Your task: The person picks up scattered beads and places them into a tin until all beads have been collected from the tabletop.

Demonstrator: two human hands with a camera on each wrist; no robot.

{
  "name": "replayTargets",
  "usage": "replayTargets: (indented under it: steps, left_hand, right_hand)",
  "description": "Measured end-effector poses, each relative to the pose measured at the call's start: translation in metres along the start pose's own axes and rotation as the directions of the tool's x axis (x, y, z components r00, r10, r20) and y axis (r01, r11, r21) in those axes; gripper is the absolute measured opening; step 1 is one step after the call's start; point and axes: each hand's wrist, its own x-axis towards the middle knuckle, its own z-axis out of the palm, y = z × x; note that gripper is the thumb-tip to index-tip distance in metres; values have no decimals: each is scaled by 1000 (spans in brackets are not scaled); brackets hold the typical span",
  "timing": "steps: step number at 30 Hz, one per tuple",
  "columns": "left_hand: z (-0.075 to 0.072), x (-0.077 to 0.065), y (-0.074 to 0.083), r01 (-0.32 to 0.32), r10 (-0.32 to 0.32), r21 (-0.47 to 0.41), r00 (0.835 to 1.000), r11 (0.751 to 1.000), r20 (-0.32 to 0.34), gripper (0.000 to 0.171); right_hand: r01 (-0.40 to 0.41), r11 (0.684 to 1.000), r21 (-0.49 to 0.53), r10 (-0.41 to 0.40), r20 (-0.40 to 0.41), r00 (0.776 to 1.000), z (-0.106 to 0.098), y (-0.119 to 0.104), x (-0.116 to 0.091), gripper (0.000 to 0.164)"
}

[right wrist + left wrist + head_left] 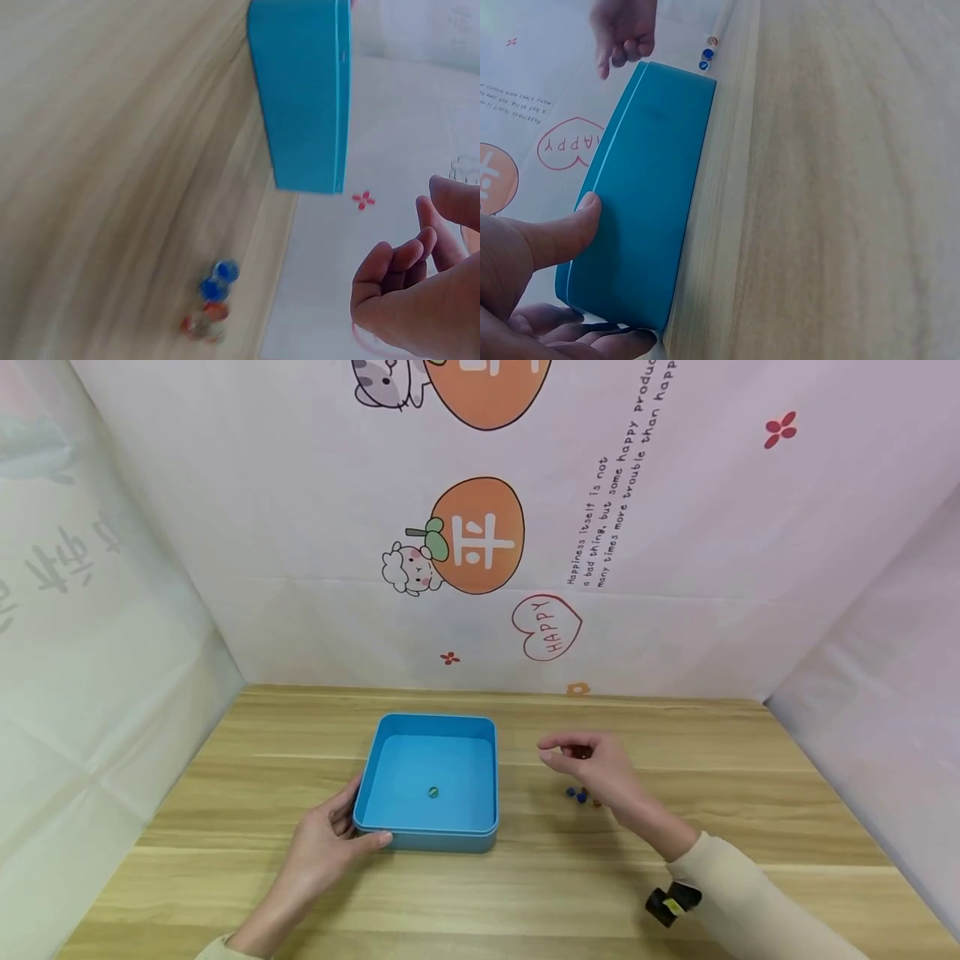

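White printed cloth [315,535] at the back and along both sides; wood-grain table [480,910] below. On the table, left of centre: one shallow blue box [442,841], lying flat. Inside, toward the near wall: a single greenish marble [433,792]. On the table to the right, apart from the box: a small cluster of blue marbles [582,797] and orange-red marbles [597,803], exact count not confirmed.

Noted at the near left corner of the box: firm hold by the left hand [324,843], with thumb on the near wall and fingers about the left side. Noted above the cluster: right hand [600,772] raised off the table, with thumb and forefinger close but apart, other fingers curled; nothing visible between the tips, contents of the palm impossible to tell.

Judged by appearance: box likely light, stiff and smooth, probably plastic; best held by opposite walls or across a corner. Marbles likely hard, slick and quick to roll, possibly liable to chip; best pinched singly across the middle.

Orientation: box mouth facing up, far wall roughly parallel to the far table edge; outline near square, hence no clear long axis. Marbles apparently round, without direction or long axis
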Motion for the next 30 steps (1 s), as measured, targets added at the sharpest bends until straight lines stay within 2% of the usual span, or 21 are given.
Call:
replayTargets:
  steps: [5, 14, 23, 30]
  left_hand:
    - [0, 0, 1, -20, 20, 8, 1000, 1000, 8, 100]
    - [-1, 0, -1, -24, 24, 10, 1000, 1000, 9, 101]
    - [0, 1, 2, -34, 33, 23, 999, 999, 13, 102]
    - [1, 0, 2, -14, 14, 2, 1000, 1000, 7, 101]
  right_hand:
    - [-37, 999, 37, 38, -27, 999, -17, 13, -13, 25]
    - [-118, 993, -5, 118, -23, 993, -39, 35, -29, 37]
    - [-131, 990, -46, 129, -51, 990, -47, 47, -40, 35]
    - [-156, 987, -35, 153, -73, 986, -51, 54, -45, 39]
